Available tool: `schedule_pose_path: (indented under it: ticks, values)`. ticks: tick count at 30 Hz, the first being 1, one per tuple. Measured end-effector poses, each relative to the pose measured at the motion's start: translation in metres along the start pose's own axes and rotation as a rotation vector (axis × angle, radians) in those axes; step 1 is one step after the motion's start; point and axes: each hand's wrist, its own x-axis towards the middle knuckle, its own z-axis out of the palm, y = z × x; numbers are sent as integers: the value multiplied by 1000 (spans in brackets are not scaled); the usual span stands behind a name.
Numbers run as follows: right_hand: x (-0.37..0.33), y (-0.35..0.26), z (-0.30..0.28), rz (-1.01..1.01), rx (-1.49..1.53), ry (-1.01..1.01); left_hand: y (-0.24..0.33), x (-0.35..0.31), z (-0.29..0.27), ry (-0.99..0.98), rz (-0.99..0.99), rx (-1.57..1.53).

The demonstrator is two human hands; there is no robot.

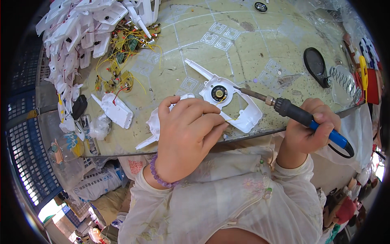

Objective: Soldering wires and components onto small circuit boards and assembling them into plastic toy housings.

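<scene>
My right hand [313, 126] is closed round the blue and black handle of a soldering iron [294, 113]. The iron's tip points left, over the edge of a white plastic shell half [248, 116] with a long thin arm. A round black speaker [219, 93] is set in that shell. My left hand [191, 136] is bent over the shell's left side, its fingertips together at a thin yellow wire [232, 119]; the thumb is hidden. Partly under this hand lies another white shell piece [154, 124]. A purple bead bracelet circles my left wrist.
White shells [81, 32] are heaped at the far left, beside small circuit boards [126, 40] with yellow wires. A single shell [115, 110] lies left of my left hand. Toward the right are a black oval part [316, 65] and a coil [345, 83]. Another speaker [261, 6] lies far back.
</scene>
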Motion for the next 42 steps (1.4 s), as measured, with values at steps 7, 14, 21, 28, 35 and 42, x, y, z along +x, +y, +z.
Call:
schedule_pose_path:
  ticks: [7, 14, 21, 28, 35, 42]
  values:
    - [0, -1, 0, 24, -5, 12, 3, 2, 5, 40, 23, 84]
    - [2, -3, 3, 10, -2, -7, 1, 2, 16, 118, -76, 2]
    - [-1, -2, 0, 21, -39, -3, 1, 12, 29, 263, -98, 163]
    - [-4, 2, -3, -25, -55, -21, 4, 15, 32, 234, -153, 209]
    - [-2, 0, -1, -17, 7, -100, 2, 16, 36, 235, -122, 236]
    - [1, -2, 3, -33, -74, -209, 2, 16, 37, 232, -112, 250]
